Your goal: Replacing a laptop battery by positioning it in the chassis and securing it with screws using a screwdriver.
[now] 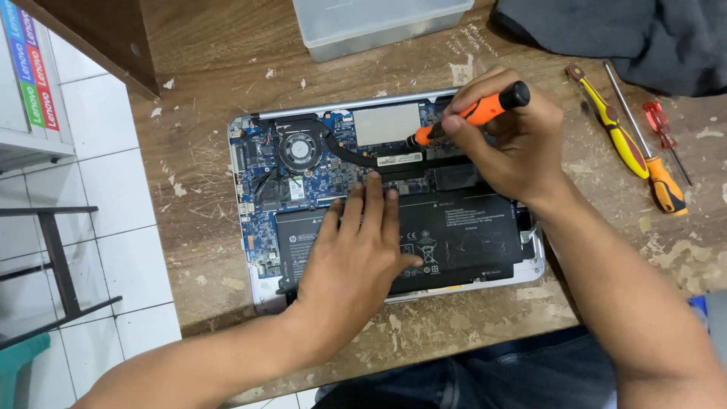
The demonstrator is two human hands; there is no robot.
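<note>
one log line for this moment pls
left hand flat on battery | right hand holds orange screwdriver, tip at laptop board | spare screwdrivers right

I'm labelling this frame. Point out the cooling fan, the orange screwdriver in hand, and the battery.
Cooling fan [297, 149], head view, hub.
Orange screwdriver [485, 110], head view, handle.
Battery [469, 231], head view, bare black top.

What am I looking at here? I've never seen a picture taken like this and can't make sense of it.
The camera sits on a person's head and looks down at their own two bare hands. On a worn wooden table lies an opened laptop with its bottom cover off, so the fan, circuit board and black battery show. The left hand rests flat on the battery. The right hand holds an orange-and-black screwdriver, tip down near the laptop's upper edge. To the right lie spare screwdrivers; above are a clear plastic box and a dark cloth.
</note>
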